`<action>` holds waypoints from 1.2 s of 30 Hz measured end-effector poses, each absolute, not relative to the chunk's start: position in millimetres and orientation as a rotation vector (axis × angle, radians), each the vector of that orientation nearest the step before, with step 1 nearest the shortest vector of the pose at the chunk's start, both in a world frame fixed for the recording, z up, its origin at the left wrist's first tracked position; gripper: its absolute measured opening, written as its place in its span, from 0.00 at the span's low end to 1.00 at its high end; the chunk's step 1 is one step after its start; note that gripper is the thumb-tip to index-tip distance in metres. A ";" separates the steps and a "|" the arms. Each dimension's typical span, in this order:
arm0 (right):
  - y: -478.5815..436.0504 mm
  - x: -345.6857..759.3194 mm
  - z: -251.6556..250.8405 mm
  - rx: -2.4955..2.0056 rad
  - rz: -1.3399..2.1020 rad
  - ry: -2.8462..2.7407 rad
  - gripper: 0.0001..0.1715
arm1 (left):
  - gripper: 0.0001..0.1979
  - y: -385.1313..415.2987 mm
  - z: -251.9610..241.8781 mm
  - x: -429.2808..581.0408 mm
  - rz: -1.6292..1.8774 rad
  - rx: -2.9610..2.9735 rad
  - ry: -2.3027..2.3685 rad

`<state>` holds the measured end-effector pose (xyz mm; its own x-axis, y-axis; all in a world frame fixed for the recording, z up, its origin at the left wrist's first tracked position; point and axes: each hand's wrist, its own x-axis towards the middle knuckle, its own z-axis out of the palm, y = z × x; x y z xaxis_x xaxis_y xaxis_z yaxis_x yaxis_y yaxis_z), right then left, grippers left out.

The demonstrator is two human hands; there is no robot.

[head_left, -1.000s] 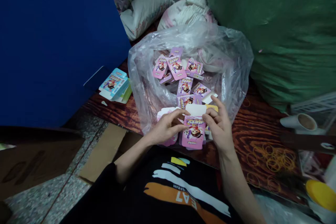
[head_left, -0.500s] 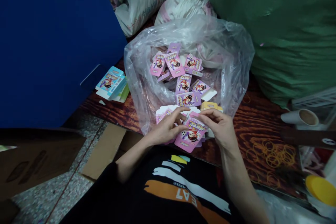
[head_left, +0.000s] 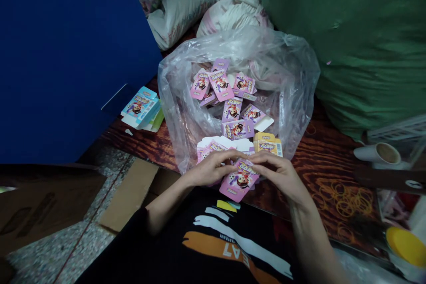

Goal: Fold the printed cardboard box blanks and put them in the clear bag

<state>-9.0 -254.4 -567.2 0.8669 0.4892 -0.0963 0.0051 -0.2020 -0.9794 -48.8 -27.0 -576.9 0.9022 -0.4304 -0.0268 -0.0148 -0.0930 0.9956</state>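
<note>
A flat pink printed carton (head_left: 238, 182) with a cartoon child and a football lies tilted between my hands. My left hand (head_left: 213, 168) holds its upper left side, and my right hand (head_left: 278, 175) pinches its upper edge. Just beyond them, a stack of white-backed pink cartons (head_left: 219, 145) and a yellow carton (head_left: 268, 144) sit at the front of a clear plastic bag (head_left: 176, 115). Several loose pink cartons (head_left: 221, 86) lie inside the bag. The lower part of the held carton is visible, while my fingers hide its top.
A stack of blue cartons (head_left: 141, 108) lies left of the bag on a wood-grain table (head_left: 328, 177). Scattered rubber bands (head_left: 346, 202) lie at right. A green sack (head_left: 359, 40) and a blue board (head_left: 66, 62) flank the bag. White sacks stand behind it.
The pink carton has swung lower and tilted further, and my hands have drawn closer together over it. The yellow carton now shows more fully beyond my right hand.
</note>
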 end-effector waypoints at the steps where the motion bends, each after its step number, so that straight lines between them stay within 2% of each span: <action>1: -254.9 -1.1 -568.0 -1.741 0.417 -0.340 0.11 | 0.18 -25.0 -575.6 -46.8 -0.337 1.622 -0.322; 3: -256.5 20.6 -569.9 -1.732 0.211 -0.193 0.13 | 0.23 -17.6 -574.1 -42.7 -0.244 1.602 -0.227; 5: -257.1 42.1 -571.5 -1.718 -0.100 -0.057 0.22 | 0.28 -6.0 -575.1 -40.6 -0.104 1.633 -0.108; 7: -252.9 52.1 -573.2 -1.807 -0.343 -0.062 0.30 | 0.26 6.6 -579.2 -42.4 0.024 1.717 0.022; 9: -240.5 43.5 -577.6 -2.026 -0.415 -0.249 0.28 | 0.22 15.4 -585.9 -48.1 0.086 1.815 0.127; 12: -208.4 3.6 -592.0 -2.360 -0.264 -0.637 0.19 | 0.19 15.8 -598.6 -59.0 0.053 1.891 0.172; 16: -169.1 -39.5 -615.4 -2.610 -0.106 -0.787 0.22 | 0.18 3.2 -613.4 -66.6 0.010 1.907 0.161; 20: -162.4 -33.3 -622.7 -2.521 -0.075 -0.725 0.12 | 0.18 -0.9 -612.8 -64.6 -0.029 1.893 0.133; 23: -173.8 -15.5 -608.5 -2.330 -0.056 -0.605 0.07 | 0.19 4.6 -594.8 -58.8 -0.052 1.816 0.119; 27: -190.3 -2.3 -564.2 -2.098 -0.037 -0.535 0.10 | 0.27 13.0 -563.7 -48.8 -0.112 1.658 0.039; 30: -194.6 -4.6 -532.3 -1.995 -0.055 -0.589 0.10 | 0.33 8.1 -553.9 -38.7 -0.492 1.349 -0.235; 32: -195.6 -7.0 -520.5 -1.932 -0.037 -0.658 0.15 | 0.32 -2.6 -554.9 -31.9 -0.657 1.163 -0.297; 36: -199.6 -8.1 -521.7 -1.829 0.015 -0.743 0.28 | 0.27 -31.4 -562.6 -29.0 -0.532 1.048 -0.074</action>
